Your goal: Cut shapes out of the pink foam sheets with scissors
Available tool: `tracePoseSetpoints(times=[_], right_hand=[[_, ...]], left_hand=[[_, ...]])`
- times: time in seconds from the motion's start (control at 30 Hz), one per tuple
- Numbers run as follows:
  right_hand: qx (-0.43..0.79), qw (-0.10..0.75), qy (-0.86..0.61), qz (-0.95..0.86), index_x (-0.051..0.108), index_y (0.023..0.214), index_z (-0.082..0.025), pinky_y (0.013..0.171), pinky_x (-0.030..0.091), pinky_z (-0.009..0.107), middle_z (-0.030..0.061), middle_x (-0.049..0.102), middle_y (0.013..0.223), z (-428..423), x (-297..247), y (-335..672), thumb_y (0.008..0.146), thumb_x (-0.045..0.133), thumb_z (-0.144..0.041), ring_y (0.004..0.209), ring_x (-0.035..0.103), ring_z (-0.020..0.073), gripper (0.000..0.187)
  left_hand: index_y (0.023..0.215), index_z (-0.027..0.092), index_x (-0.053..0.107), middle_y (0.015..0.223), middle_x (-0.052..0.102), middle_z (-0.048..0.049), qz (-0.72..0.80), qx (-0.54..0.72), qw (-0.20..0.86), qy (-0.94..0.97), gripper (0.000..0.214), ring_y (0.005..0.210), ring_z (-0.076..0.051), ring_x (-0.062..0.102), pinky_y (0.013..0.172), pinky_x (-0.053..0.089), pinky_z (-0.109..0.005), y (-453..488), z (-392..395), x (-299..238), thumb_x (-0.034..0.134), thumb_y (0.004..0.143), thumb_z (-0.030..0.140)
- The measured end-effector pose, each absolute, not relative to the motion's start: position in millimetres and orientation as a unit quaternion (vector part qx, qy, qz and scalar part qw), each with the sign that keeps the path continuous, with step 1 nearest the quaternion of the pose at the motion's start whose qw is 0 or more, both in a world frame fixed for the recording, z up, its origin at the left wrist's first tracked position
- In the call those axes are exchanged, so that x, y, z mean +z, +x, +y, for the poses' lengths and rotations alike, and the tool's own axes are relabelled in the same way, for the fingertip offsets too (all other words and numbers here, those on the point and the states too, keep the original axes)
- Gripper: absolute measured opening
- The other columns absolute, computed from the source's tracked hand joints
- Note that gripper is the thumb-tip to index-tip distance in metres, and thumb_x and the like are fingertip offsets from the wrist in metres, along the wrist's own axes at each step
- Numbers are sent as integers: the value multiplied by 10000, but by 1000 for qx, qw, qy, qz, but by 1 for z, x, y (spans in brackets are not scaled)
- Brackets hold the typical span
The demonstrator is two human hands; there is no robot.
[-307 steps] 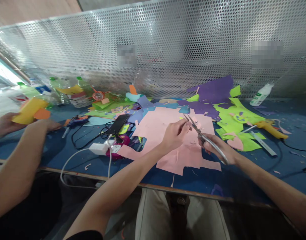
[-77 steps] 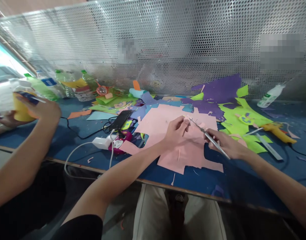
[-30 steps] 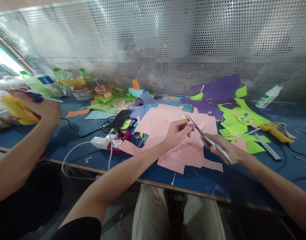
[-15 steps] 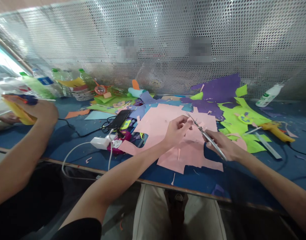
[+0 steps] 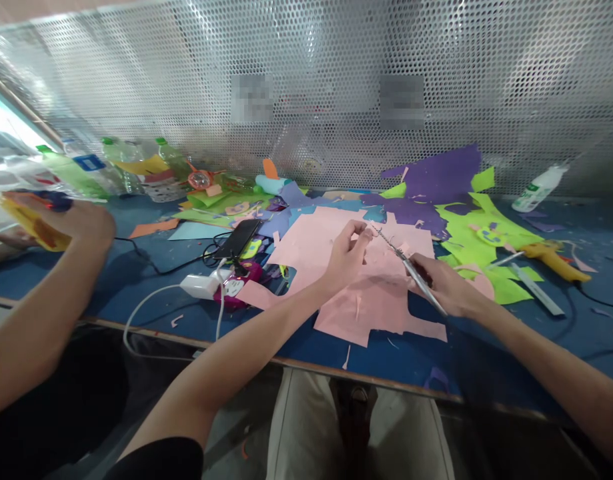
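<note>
We hold a pair of scissors (image 5: pixel 409 265) in our right hand (image 5: pixel 443 288), fingers closed around the handles, the blades pointing up and left toward our left hand (image 5: pixel 345 257). The left hand pinches a small pink scrap (image 5: pixel 372 233) between thumb and fingertips, just at the blade tips (whether the blades touch it we cannot tell). Both hands hover over a large pink sheet (image 5: pixel 336 273) lying on the blue table (image 5: pixel 136 293). To the right of it lie lime-green paper (image 5: pixel 479 243), a yellow glue gun (image 5: pixel 556 259) and a ruler (image 5: pixel 536 290); purple paper (image 5: pixel 436 180) and a white bottle (image 5: pixel 539 189) sit at the far side. Left of the pink sheet we see a phone (image 5: pixel 239 238) and a white charger (image 5: pixel 200 286). At far left, another person's hand (image 5: pixel 81 220) grips a yellow object (image 5: pixel 31 223).
</note>
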State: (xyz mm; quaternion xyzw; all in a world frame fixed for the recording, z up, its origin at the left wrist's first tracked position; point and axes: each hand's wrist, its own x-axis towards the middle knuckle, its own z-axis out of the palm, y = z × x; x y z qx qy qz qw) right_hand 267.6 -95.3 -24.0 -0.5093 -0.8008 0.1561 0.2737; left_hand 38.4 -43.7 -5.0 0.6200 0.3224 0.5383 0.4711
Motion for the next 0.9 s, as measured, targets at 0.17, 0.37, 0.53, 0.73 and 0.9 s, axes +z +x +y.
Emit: tracePoseSetpoints(times=[0.17, 0.37, 0.53, 0.73, 0.9], right_hand=[[157, 290, -517, -790, 491, 764, -238, 517, 264, 273, -34, 511, 592, -94, -25, 270, 836, 602, -401, 499, 419, 136, 210], [174, 290, -522, -783, 523, 765, -229, 514, 277, 262, -37, 504, 592, -91, -28, 275, 849, 606, -422, 513, 432, 135, 227], [211, 289, -515, -779, 548, 739, -220, 505, 299, 256, -37, 507, 603, -90, -29, 275, 864, 608, -431, 531, 433, 127, 253], [301, 323, -508, -739, 600, 760, -202, 489, 368, 256, -28, 523, 594, -92, -25, 269, 854, 608, -519, 508, 478, 127, 331], [365, 329, -511, -706, 596, 766, -205, 420, 391, 254, -38, 501, 569, -94, -25, 267, 833, 615, -599, 422, 489, 119, 399]], left_hand=[[972, 212, 477, 949, 574, 12, 318, 532, 476, 623, 209, 500, -31, 508, 484, 478, -212, 38, -41, -8, 511, 1019, 413], [964, 187, 584, 872, 583, -1, 333, 542, 442, 632, 301, 535, -46, 470, 474, 410, -208, 38, -39, -8, 596, 977, 488], [886, 163, 657, 804, 633, -16, 351, 526, 424, 649, 359, 578, -64, 486, 524, 387, -218, 36, -39, -3, 627, 954, 514], [858, 157, 670, 754, 638, -21, 336, 516, 403, 678, 418, 597, -81, 497, 549, 377, -232, 33, -38, -2, 574, 973, 548], [825, 167, 636, 751, 639, -12, 331, 512, 390, 691, 361, 587, -78, 482, 558, 375, -233, 32, -38, -3, 567, 985, 483]])
